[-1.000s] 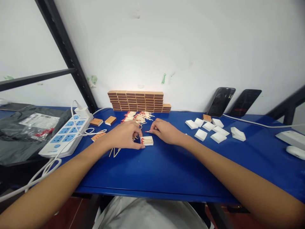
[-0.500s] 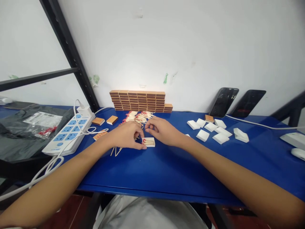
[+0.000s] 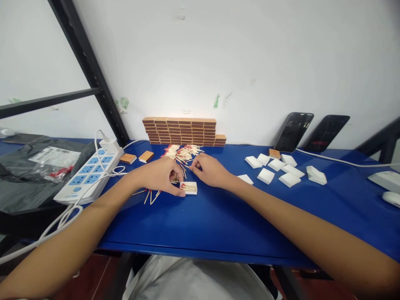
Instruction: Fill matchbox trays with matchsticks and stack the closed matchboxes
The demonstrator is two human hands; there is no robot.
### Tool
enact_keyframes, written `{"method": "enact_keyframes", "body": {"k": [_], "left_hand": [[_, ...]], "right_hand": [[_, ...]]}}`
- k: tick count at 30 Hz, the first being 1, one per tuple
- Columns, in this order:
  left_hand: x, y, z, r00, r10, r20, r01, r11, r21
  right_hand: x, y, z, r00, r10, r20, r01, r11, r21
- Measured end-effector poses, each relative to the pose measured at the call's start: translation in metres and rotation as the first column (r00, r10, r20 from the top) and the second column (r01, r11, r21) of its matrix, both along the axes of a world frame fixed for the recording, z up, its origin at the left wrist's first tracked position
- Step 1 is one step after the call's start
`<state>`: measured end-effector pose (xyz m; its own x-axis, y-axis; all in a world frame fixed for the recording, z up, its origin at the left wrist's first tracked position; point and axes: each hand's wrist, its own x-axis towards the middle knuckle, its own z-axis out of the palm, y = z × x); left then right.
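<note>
My left hand (image 3: 164,175) grips the left end of a small white matchbox tray (image 3: 194,188) between thumb and fingers. Several red-tipped matches (image 3: 187,188) lie inside that tray. To its upper right, my right hand (image 3: 209,168) has thumb and forefinger pinched on the end of a matchstick (image 3: 186,166) at the edge of the loose pile. Behind both hands spreads this pile of matches (image 3: 184,153), heads mostly red. A few stray matchsticks (image 3: 151,196) rest below my left wrist.
Stacked matchboxes (image 3: 181,131) form a low wall at the back. Orange matchboxes (image 3: 146,156) lie left, near a power strip (image 3: 90,173) with white cables. White trays (image 3: 276,165) are scattered right, before two leaning phones (image 3: 293,132). A grey plastic bag (image 3: 18,175) occupies the far left.
My left hand has shifted slightly left along with the tray. My right hand's fingers have closed at the match pile. The orange matchbox beside my left forearm is now covered.
</note>
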<state>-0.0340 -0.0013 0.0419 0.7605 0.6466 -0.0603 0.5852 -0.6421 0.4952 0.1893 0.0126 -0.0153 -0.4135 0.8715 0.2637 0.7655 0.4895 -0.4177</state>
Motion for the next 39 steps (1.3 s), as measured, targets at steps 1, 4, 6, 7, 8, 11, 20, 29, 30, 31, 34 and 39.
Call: {"method": "enact_keyframes", "body": {"k": [1,4,6,7,8,11,20,29,30,31,34,39], "left_hand": [[0.001,-0.001,0.0,1.0,-0.001,0.002,0.001,1.0,-0.004],[0.002,-0.002,-0.001,1.0,0.002,0.005,-0.002,1.0,-0.015],[0.002,-0.002,-0.001,1.0,0.002,0.005,-0.002,1.0,-0.022],[0.001,-0.001,-0.001,1.0,0.001,0.003,-0.001,1.0,-0.026],[0.001,-0.001,-0.001,1.0,-0.001,0.0,0.001,1.0,-0.028],[0.0,-0.001,-0.002,1.0,-0.003,-0.015,0.003,0.999,-0.034],[0.001,-0.002,-0.001,1.0,-0.002,-0.025,0.001,1.0,-0.025],[0.002,-0.003,-0.001,1.0,-0.003,0.006,0.003,1.0,-0.029],[0.002,-0.003,-0.001,1.0,-0.003,0.006,0.003,1.0,-0.027],[0.002,-0.003,-0.001,1.0,-0.003,0.004,0.003,1.0,-0.025],[0.002,-0.003,-0.002,1.0,0.002,-0.001,-0.002,1.0,-0.005],[0.0,0.0,-0.006,1.0,0.002,0.027,-0.003,0.999,0.036]], "right_hand": [[-0.004,0.0,0.0,0.999,-0.031,-0.021,0.031,1.0,0.0],[-0.016,-0.003,-0.004,0.993,-0.103,-0.061,0.103,0.995,-0.012],[-0.02,-0.005,-0.008,0.989,-0.125,-0.074,0.125,0.992,-0.006],[-0.021,-0.007,-0.01,0.988,-0.129,-0.081,0.13,0.992,0.001],[-0.021,-0.008,-0.01,0.988,-0.129,-0.089,0.129,0.992,0.004],[-0.02,-0.01,-0.009,0.989,-0.108,-0.1,0.107,0.994,-0.008],[-0.006,-0.011,0.004,0.999,-0.045,0.0,0.045,0.997,-0.062],[0.018,-0.014,0.013,0.995,-0.082,0.058,0.089,0.988,-0.13],[0.018,-0.015,0.015,0.994,-0.084,0.073,0.093,0.987,-0.13],[0.018,-0.017,0.016,0.992,-0.084,0.093,0.096,0.987,-0.131],[0.018,-0.02,0.02,0.982,-0.079,0.17,0.102,0.985,-0.136],[0.024,-0.024,0.03,0.983,-0.063,0.174,0.084,0.99,-0.116]]}}
